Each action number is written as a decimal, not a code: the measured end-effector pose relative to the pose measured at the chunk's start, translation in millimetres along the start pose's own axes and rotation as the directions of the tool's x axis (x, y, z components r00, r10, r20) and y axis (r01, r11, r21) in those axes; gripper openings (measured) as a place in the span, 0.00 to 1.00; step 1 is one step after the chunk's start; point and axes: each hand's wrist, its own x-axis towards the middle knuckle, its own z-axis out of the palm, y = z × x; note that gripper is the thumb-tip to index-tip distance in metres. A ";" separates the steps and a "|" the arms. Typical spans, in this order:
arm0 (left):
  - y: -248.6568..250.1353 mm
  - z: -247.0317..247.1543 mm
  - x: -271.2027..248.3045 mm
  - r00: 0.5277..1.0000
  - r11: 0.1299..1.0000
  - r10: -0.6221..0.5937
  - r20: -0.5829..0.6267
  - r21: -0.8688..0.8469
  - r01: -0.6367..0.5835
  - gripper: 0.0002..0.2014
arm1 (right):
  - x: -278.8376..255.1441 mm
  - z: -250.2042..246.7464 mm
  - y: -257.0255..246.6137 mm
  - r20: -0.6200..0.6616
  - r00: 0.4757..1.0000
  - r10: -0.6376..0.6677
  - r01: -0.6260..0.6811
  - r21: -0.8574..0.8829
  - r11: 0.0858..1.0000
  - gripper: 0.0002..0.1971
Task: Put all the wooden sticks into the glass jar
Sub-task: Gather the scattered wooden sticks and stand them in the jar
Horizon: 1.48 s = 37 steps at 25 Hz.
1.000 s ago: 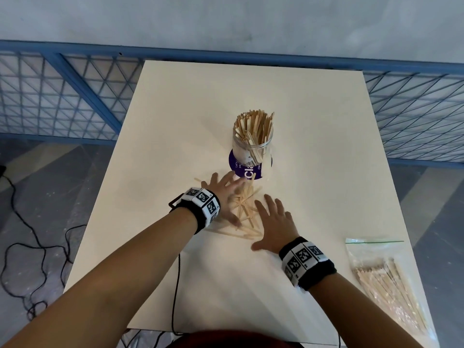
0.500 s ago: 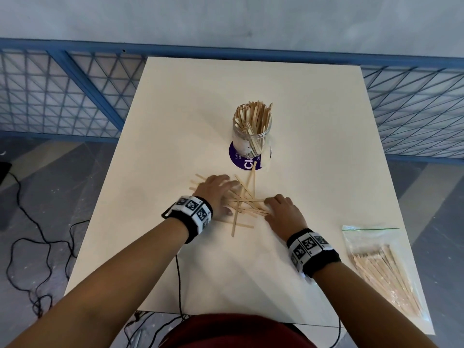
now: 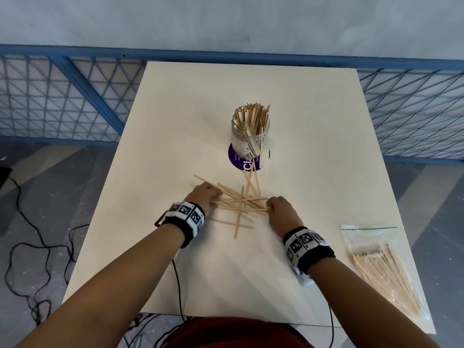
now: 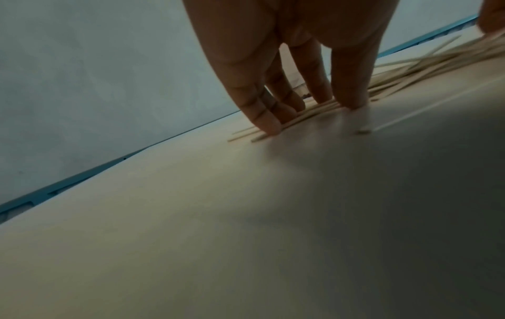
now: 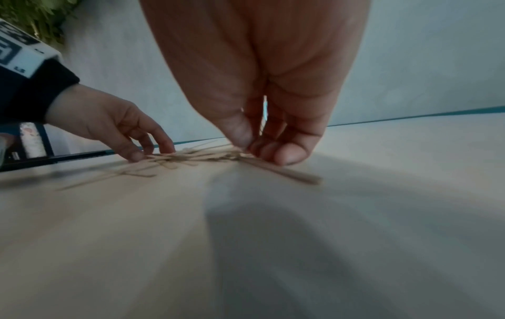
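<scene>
A glass jar, packed with upright wooden sticks, stands on a purple disc in the middle of the table. A crisscrossed pile of loose wooden sticks lies just in front of it. My left hand is at the pile's left end, its fingers and thumb curled round several stick ends. At the right end, my right hand pinches stick ends between thumb and fingers. In the right wrist view the left hand also shows, fingertips on the sticks.
A clear zip bag holding more wooden sticks lies near the cream table's front right corner. A blue mesh fence runs behind and beside the table. Black cables trail on the floor at the left.
Both hands lay spread flat over the pile a second ago. Their fingers have since curled, and the hands have drawn apart to the pile's two ends, taking hold of sticks.
</scene>
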 end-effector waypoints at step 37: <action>16.0 9.8 2.1 0.996 0.981 -0.037 -0.082 -0.195 0.021 0.20 | -5.1 6.3 -6.7 0.121 0.991 -0.061 0.073 -0.102 0.992 0.16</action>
